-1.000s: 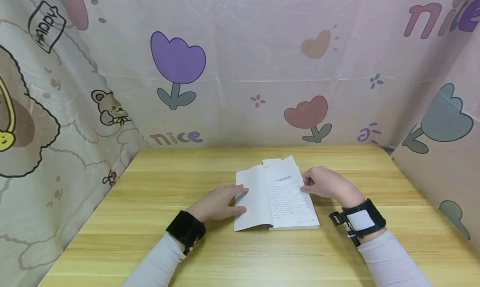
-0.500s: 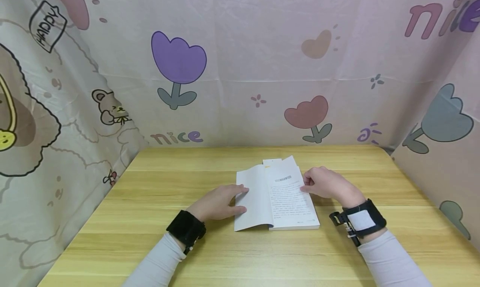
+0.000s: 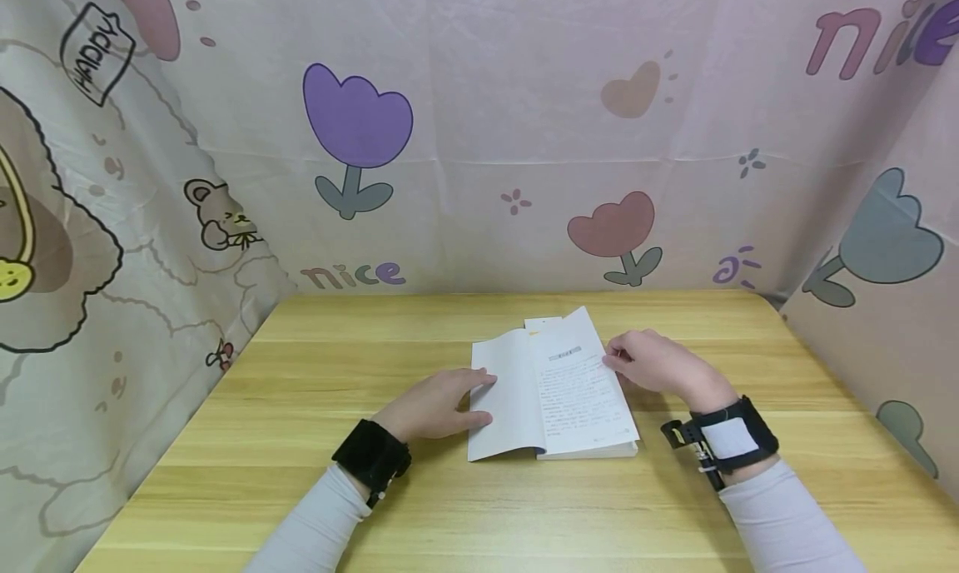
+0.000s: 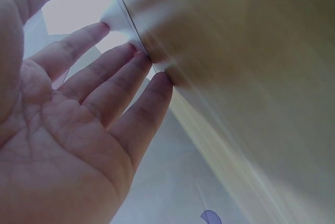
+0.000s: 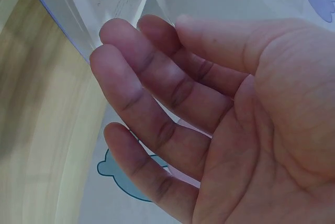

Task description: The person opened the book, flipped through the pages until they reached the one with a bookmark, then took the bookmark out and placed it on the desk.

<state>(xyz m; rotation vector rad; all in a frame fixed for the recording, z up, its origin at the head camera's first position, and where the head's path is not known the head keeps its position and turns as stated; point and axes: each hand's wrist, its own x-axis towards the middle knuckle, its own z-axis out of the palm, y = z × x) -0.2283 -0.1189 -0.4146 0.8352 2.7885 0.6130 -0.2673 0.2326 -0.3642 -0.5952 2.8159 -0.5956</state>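
An open book [image 3: 509,398] lies on the table, a blank page on its left and a printed page [image 3: 577,406] on its right. My left hand [image 3: 434,402] rests on the blank side, fingers extended and thumb spread apart. In the left wrist view, fingertips [image 4: 163,80] lie along the book's outer edge. On the other side, my right hand [image 3: 663,365] pinches the printed page's right edge between thumb and index finger. That page is lifted slightly off the stack beneath. The right wrist view shows the remaining fingers [image 5: 152,93] loosely bent beside the book.
A white paper tab [image 3: 543,322] sticks out past the book's top edge. The wooden table [image 3: 360,340] runs back to a cloth backdrop [image 3: 479,140] printed with flowers. More printed cloth [image 3: 150,256] hangs at the left side.
My right hand has shifted slightly up and to the right, and the printed page's right side has risen from the stack. The left hand stays in place.
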